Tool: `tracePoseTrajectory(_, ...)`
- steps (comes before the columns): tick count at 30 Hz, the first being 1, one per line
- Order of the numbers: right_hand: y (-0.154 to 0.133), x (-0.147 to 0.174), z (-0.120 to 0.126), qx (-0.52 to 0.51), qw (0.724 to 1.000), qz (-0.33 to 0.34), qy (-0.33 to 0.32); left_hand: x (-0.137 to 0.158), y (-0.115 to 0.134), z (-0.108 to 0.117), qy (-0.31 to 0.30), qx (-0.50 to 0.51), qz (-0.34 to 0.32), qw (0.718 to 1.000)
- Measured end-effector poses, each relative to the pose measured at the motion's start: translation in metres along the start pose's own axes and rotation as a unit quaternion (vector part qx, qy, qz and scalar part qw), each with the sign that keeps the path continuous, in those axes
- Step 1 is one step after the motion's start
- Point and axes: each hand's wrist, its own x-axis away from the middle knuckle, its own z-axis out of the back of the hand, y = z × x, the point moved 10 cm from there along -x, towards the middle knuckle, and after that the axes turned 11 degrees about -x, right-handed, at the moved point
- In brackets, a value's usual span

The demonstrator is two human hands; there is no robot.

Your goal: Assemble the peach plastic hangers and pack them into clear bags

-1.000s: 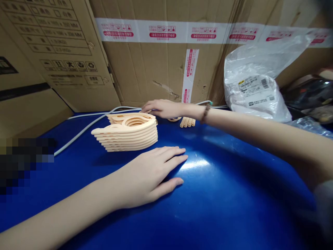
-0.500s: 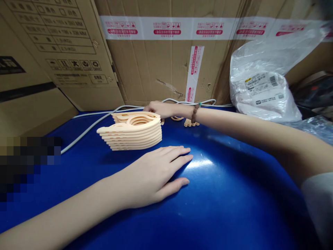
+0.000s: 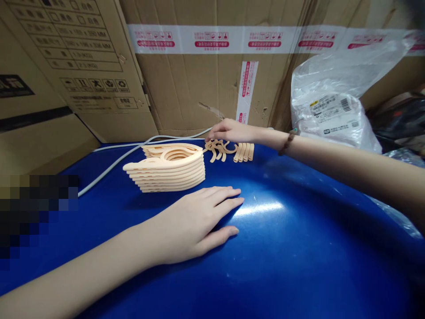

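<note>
My left hand [image 3: 199, 223] lies palm down on the blue table, fingers stretched out and holding nothing. Just beyond it stands a neat stack of cream plastic folding clothes hangers [image 3: 169, 170], lying flat on one another. Behind and right of the stack, my right hand [image 3: 229, 130] reaches in from the right, its fingers bent down and together at a small curved hanger hook [image 3: 212, 153]. The fingertips seem to pinch it; their contact is partly hidden. Several more loose cream hooks lie under and beside this hand, with a row of short cream pieces [image 3: 244, 152] to their right.
Cardboard boxes [image 3: 195, 84] wall off the back and left. A grey-white cable [image 3: 116, 164] runs along the back and left of the table [image 3: 299, 257]. A white plastic bag [image 3: 332, 110] with a label stands at the back right.
My right hand has moved right and slightly up from behind the hanger stack, uncovering the loose hooks and short pieces. My left hand has stayed flat in place.
</note>
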Motion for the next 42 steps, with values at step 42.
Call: tracePoseTrajectory(42, -0.062, 0.099, 0.024, 0.275, 0.961, -0.020, 0.003, 0.004, 0.001, -0.003, -0.005, -0.024, 0.002, 1.000)
